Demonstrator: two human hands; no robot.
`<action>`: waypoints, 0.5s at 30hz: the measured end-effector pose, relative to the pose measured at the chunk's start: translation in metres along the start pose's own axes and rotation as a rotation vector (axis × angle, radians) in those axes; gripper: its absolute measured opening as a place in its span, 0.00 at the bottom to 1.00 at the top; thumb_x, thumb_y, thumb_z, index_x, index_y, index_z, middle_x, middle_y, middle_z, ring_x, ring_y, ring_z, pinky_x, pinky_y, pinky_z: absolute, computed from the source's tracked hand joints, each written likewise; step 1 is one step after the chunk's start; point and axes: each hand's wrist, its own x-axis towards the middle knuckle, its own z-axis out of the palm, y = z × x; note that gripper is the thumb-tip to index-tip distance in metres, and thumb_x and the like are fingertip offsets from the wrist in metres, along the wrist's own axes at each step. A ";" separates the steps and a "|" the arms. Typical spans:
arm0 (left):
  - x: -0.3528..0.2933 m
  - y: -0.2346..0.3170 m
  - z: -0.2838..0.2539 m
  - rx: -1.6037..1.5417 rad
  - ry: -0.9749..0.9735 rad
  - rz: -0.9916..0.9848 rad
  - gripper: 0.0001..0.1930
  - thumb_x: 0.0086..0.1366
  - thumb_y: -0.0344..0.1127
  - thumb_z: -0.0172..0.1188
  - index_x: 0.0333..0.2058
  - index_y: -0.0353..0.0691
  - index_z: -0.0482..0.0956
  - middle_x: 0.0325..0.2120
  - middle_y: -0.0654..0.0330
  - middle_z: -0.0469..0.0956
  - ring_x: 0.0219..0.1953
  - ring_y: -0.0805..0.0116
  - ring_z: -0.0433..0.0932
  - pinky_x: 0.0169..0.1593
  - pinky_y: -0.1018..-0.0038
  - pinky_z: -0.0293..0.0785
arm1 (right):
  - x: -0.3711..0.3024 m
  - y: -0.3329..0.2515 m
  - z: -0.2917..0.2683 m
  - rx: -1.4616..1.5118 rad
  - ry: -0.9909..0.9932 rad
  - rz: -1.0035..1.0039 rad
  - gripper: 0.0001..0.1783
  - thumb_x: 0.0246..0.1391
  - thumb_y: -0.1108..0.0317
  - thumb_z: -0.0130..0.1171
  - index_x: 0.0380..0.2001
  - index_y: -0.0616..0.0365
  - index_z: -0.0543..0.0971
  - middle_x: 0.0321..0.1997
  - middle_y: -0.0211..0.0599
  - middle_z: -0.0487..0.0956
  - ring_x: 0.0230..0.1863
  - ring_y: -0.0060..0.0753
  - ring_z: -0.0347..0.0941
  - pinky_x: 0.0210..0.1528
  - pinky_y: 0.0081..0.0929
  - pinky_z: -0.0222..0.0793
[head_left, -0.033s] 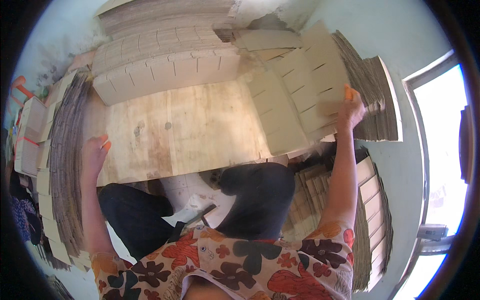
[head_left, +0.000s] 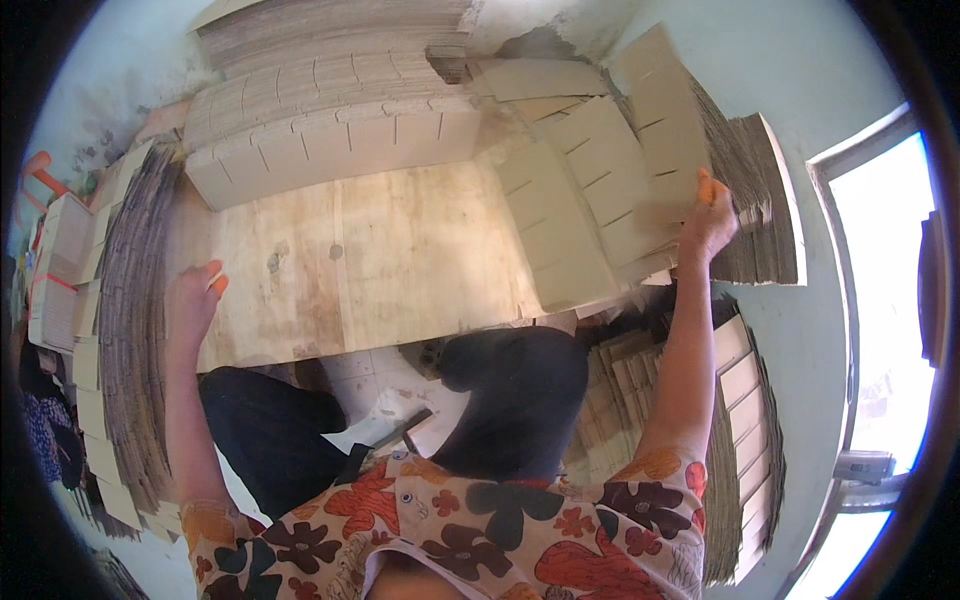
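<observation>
My right hand [head_left: 708, 222], with orange finger covers, pinches the near end of a slotted cardboard piece [head_left: 664, 115] at the right. That piece is tilted beside other slotted cardboard sheets [head_left: 590, 190] overlapping on the wooden board [head_left: 380, 260]. My left hand [head_left: 192, 305] is at the board's left edge, near a tall stack of cardboard [head_left: 145, 250]. Its fingers, also with orange covers, are curled closed. Whatever they hold, if anything, is blurred.
A long row of slotted cardboard [head_left: 330, 145] stands along the board's far side. More cardboard stacks [head_left: 750, 420] stand below right, and a dark stack [head_left: 740, 180] is against the right wall. My knees [head_left: 520, 390] are under the board's near edge. A bright window [head_left: 885, 290] is at far right.
My right hand has shifted slightly right, and the cardboard piece has moved with it, away from the sheets on the board. My left hand has moved only a little.
</observation>
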 end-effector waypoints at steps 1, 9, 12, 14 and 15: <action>0.009 0.009 0.005 -0.038 0.013 -0.012 0.12 0.53 0.34 0.63 0.36 0.36 0.79 0.27 0.48 0.77 0.32 0.49 0.76 0.37 0.62 0.72 | -0.007 -0.015 -0.007 0.085 0.036 -0.049 0.15 0.50 0.61 0.62 0.39 0.58 0.78 0.32 0.44 0.81 0.32 0.37 0.77 0.37 0.29 0.71; 0.149 0.115 0.084 -0.239 0.147 0.213 0.18 0.51 0.34 0.63 0.40 0.34 0.74 0.37 0.50 0.76 0.45 0.53 0.71 0.47 0.64 0.68 | -0.070 -0.050 0.021 0.700 -0.441 0.024 0.18 0.49 0.73 0.64 0.44 0.64 0.72 0.36 0.31 0.78 0.36 0.17 0.71 0.38 0.16 0.67; 0.201 0.153 0.106 -0.137 -0.067 0.187 0.23 0.51 0.36 0.65 0.45 0.35 0.70 0.43 0.54 0.73 0.51 0.56 0.66 0.52 0.65 0.64 | -0.097 -0.069 0.036 0.733 -0.412 0.019 0.19 0.50 0.77 0.61 0.46 0.63 0.71 0.39 0.30 0.77 0.37 0.17 0.70 0.40 0.15 0.66; 0.222 0.160 0.129 -0.089 0.078 0.258 0.23 0.51 0.37 0.65 0.44 0.35 0.70 0.42 0.55 0.73 0.50 0.57 0.66 0.52 0.64 0.63 | -0.115 -0.067 0.061 0.876 -0.446 0.111 0.22 0.50 0.81 0.60 0.49 0.62 0.70 0.41 0.31 0.77 0.37 0.16 0.69 0.40 0.13 0.66; 0.230 0.161 0.141 -0.069 0.146 0.293 0.23 0.50 0.37 0.65 0.44 0.35 0.70 0.42 0.56 0.72 0.50 0.58 0.65 0.53 0.64 0.63 | -0.122 -0.070 0.073 0.871 -0.427 0.080 0.26 0.50 0.81 0.60 0.53 0.62 0.67 0.42 0.33 0.78 0.36 0.16 0.69 0.37 0.13 0.66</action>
